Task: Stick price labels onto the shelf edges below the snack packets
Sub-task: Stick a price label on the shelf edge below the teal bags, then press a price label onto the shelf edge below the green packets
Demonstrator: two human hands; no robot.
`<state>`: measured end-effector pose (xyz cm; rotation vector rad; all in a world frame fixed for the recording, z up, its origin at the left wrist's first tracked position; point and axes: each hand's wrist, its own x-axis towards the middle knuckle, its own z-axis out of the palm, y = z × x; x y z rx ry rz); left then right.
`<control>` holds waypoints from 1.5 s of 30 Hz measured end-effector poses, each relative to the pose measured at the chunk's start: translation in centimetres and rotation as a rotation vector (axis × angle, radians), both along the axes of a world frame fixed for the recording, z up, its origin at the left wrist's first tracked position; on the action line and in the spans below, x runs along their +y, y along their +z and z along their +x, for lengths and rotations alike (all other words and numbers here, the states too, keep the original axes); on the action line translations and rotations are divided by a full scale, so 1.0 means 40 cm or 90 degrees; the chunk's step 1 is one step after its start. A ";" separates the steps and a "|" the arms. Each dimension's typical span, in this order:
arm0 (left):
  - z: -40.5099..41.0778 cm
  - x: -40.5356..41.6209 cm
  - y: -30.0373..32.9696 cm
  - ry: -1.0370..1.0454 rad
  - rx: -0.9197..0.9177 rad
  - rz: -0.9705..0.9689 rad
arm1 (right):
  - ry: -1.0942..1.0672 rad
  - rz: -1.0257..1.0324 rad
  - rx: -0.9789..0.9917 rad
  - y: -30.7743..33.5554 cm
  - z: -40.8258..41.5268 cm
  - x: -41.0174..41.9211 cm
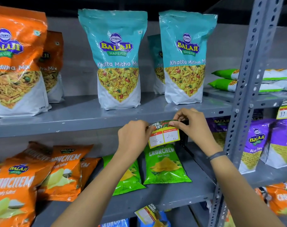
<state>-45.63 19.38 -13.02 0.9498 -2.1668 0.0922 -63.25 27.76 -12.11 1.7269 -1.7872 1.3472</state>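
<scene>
A yellow price label (163,135) with a green header and two white boxes reading 40 and 20 is held at the front edge of the grey upper shelf (74,126). My left hand (133,136) pinches its top left corner. My right hand (192,122) pinches its top right corner, and the label's top curls toward the shelf edge. Two teal Khatta Mitha Mix packets (116,59) (185,58) stand upright on the shelf, the right one just above the label.
Orange mix packets (15,63) stand at the upper left. Orange (21,181) and green Crunchem packets (164,166) lie on the lower shelf. A slotted grey upright (247,95) rises at right, with purple packets (255,145) and a stuck label (286,110) beyond it. Another label (147,213) hangs below.
</scene>
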 end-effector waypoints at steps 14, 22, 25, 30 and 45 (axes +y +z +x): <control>-0.052 0.022 0.079 0.075 0.033 -0.016 | -0.011 -0.088 -0.110 -0.004 0.004 -0.030; -0.083 0.032 0.080 0.138 0.035 -0.051 | -0.034 -0.117 -0.095 -0.014 0.006 -0.037; -0.077 0.039 0.069 0.141 0.059 -0.045 | -0.043 -0.161 -0.104 -0.029 0.016 -0.038; -0.042 0.035 -0.015 0.136 0.108 -0.047 | -0.049 -0.252 -0.192 -0.110 0.037 -0.030; 0.036 0.010 -0.639 -0.030 -0.282 0.349 | -0.174 0.081 -0.798 -0.829 0.210 0.020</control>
